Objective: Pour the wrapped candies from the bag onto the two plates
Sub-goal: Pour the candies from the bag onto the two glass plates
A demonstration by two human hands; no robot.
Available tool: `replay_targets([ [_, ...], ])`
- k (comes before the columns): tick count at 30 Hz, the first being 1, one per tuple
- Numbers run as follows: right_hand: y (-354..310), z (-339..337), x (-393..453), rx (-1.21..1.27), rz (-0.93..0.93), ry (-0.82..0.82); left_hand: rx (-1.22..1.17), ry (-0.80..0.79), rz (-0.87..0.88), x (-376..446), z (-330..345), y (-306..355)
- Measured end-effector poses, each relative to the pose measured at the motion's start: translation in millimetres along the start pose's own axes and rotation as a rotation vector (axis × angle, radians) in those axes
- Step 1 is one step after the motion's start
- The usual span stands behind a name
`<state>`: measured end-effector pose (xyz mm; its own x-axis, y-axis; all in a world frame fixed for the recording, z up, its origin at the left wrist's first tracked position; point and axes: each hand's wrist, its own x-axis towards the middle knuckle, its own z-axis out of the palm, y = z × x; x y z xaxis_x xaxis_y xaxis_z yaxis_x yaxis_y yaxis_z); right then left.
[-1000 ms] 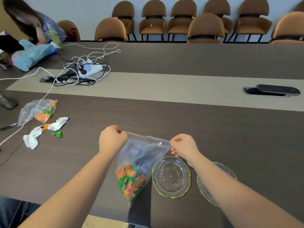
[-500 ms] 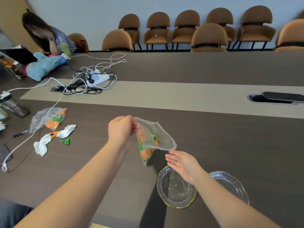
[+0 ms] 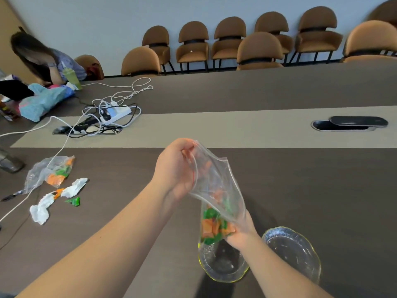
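Observation:
A clear zip bag (image 3: 217,183) holding orange and green wrapped candies (image 3: 214,227) hangs tilted above the left glass plate (image 3: 223,265). My left hand (image 3: 178,168) pinches the bag's upper end. My right hand (image 3: 241,231) grips the bag's lower part, where the candies are bunched, just over that plate. A second glass plate (image 3: 294,250) with a yellow rim lies to the right, partly behind my right forearm. Both plates show no candies.
At the left lie another candy bag (image 3: 51,173), crumpled white wrappers (image 3: 40,209), a loose green candy (image 3: 74,201) and a white cable. A power strip (image 3: 116,112) with tangled cords sits farther back. A cable hatch (image 3: 348,124) is at right. A person sits at far left.
My left hand raised and turned the bag. My right hand, open below it half a second ago, now grips its lower end, where the candies slid, over the left plate.

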<state>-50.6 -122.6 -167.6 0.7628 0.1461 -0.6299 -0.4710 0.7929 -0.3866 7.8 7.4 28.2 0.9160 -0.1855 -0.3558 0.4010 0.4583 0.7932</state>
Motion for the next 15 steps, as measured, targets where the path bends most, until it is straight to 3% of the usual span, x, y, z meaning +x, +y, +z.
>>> replay_targets([
  [6, -16, -19, -18, 0.186, 0.042, -0.072, 0.071, -0.04, -0.019, 16, 2, -10],
  [8, -29, -31, -23, 0.144, 0.084, -0.046, 0.16, -0.033, -0.028, 25, -6, -12],
  [15, -77, -66, -35, -0.041, -0.038, -0.012, 0.911, 0.133, 0.151, 43, -47, -42],
])
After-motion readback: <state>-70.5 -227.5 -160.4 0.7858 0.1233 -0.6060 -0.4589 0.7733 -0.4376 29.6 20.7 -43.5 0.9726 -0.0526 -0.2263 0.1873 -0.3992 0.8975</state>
